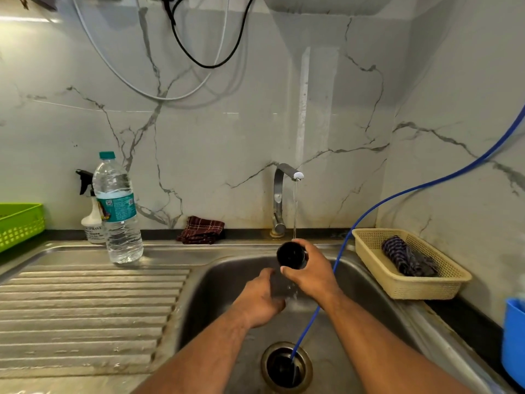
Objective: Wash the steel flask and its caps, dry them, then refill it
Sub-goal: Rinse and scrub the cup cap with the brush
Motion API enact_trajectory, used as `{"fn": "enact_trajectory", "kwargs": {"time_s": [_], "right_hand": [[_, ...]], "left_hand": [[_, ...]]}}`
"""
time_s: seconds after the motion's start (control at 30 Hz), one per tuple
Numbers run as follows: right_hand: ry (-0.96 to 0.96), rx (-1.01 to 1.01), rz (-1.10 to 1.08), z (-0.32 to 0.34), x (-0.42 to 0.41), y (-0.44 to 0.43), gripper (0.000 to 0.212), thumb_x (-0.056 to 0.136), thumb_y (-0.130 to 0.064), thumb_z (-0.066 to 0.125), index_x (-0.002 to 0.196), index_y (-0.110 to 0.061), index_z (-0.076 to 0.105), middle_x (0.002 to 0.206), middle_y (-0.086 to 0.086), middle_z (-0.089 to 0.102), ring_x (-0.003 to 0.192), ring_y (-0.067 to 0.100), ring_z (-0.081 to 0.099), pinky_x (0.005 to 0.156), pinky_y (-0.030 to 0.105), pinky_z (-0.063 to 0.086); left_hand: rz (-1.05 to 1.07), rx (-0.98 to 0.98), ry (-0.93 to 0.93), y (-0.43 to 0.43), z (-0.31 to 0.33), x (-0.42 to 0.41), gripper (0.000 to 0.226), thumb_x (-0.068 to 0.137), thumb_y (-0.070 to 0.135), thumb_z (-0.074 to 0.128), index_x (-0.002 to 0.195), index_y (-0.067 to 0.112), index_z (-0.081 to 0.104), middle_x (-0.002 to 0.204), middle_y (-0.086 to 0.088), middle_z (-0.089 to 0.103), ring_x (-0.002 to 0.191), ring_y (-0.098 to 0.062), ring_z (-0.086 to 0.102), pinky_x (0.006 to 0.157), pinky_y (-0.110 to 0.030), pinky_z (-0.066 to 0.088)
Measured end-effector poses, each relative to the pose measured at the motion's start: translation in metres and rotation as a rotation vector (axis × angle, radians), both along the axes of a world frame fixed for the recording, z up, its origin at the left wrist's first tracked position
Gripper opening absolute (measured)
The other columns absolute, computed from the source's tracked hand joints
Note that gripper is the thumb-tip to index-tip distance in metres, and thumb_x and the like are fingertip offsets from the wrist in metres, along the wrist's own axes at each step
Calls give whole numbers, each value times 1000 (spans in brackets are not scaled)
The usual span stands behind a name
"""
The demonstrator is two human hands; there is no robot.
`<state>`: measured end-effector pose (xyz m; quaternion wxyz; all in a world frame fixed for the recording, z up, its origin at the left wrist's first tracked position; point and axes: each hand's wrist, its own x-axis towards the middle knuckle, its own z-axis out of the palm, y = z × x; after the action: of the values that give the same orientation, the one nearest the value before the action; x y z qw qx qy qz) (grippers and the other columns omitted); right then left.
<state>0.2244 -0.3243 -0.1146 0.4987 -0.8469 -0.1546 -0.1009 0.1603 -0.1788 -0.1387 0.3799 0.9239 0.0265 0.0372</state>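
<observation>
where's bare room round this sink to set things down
The ribbed drainboard left of the sink bowl, in front of the water bottle, is bare. The right side is crowded by the beige basket and blue hose.

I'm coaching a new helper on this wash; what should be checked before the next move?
1. Tap running: ok, thin stream falls.
2. Right hand grip on the dark round part: ok, fingers wrap it.
3. Part under the stream: ok, water lands at its upper edge.
4. Left hand holding anything: cannot tell, blurred.
5. Drying cloth nearby: ok, lies folded left of the tap.
6. Drain free: cannot tell, blue hose end sits in it.
</observation>
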Motion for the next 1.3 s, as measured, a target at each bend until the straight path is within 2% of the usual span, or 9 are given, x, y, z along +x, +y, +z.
{"fn": "enact_trajectory", "kwargs": {"time_s": [0.2, 0.3, 0.37, 0.47, 0.67, 0.87, 1.0, 1.1, 1.3], "right_hand": [[22, 61, -18, 3, 0, 0, 66, 78, -24, 86, 135, -31, 53, 128, -9, 55, 116, 9, 53, 88, 18, 46], [373, 455, 112, 8, -8, 2, 38, 91, -34, 74, 124, -19, 64, 118, 5, 72, 104, 20, 71, 82, 34, 62], [601, 577, 155, 11, -13, 3, 39, 97, -47, 60, 119, -15, 69, 106, 12, 78, 100, 27, 74, 78, 39, 62], [802, 542, 162, 12, -17, 2, 57, 99, -58, 42, 118, -13, 71, 106, 19, 77, 96, 30, 72, 85, 43, 58], [892, 457, 191, 19, -27, -1, 62, 105, -52, 33, 110, -6, 74, 98, 20, 76, 77, 28, 71, 87, 44, 56], [760, 153, 56, 14, -28, -6, 53, 106, -45, 35, 106, -8, 73, 88, 15, 79, 73, 27, 75, 73, 39, 60], [376, -13, -127, 17, -24, -14, 24, 102, -27, 56, 89, -15, 72, 75, 5, 74, 59, 15, 68, 58, 30, 55], [151, -77, -170, 28, -21, -17, 18, 95, -20, 68, 79, -28, 69, 83, -3, 73, 71, 11, 67, 70, 30, 60], [157, -332, -61, 37, -35, -21, 10, 91, -17, 73, 99, -21, 77, 102, 0, 76, 89, 10, 67, 85, 29, 57]], "left_hand": [[-10, -104, -90, 4, 3, 0, 73, 95, 23, 69, 156, 25, 28, 143, 0, 57, 125, -12, 55, 96, -20, 45], [-18, -276, -183, 4, 6, -1, 68, 96, 32, 70, 151, 34, 32, 138, 5, 57, 125, -11, 55, 91, -19, 45], [-32, -326, -262, 2, 10, -1, 62, 93, 37, 73, 143, 42, 37, 131, 11, 59, 120, -7, 57, 89, -16, 45], [-32, -322, -361, -4, 17, -3, 50, 88, 41, 78, 128, 45, 48, 120, 17, 63, 111, -1, 60, 93, -18, 51], [-9, -235, -402, -9, 17, -4, 58, 80, 41, 84, 130, 38, 54, 117, 16, 64, 106, -1, 62, 93, -22, 53], [4, -179, -350, -9, 19, -7, 56, 74, 37, 90, 119, 38, 57, 104, 17, 66, 95, 5, 63, 79, -10, 49], [56, -207, -311, -10, 20, -7, 52, 78, 39, 88, 119, 32, 56, 98, 15, 64, 87, 3, 62, 63, -2, 45], [62, -225, -276, -8, 17, -6, 50, 80, 39, 86, 118, 31, 54, 98, 13, 63, 86, 0, 62, 60, -5, 45], [-12, -129, -231, -5, 8, -2, 56, 70, 37, 93, 116, 27, 61, 101, 10, 67, 90, -2, 64, 76, -16, 51]]}}
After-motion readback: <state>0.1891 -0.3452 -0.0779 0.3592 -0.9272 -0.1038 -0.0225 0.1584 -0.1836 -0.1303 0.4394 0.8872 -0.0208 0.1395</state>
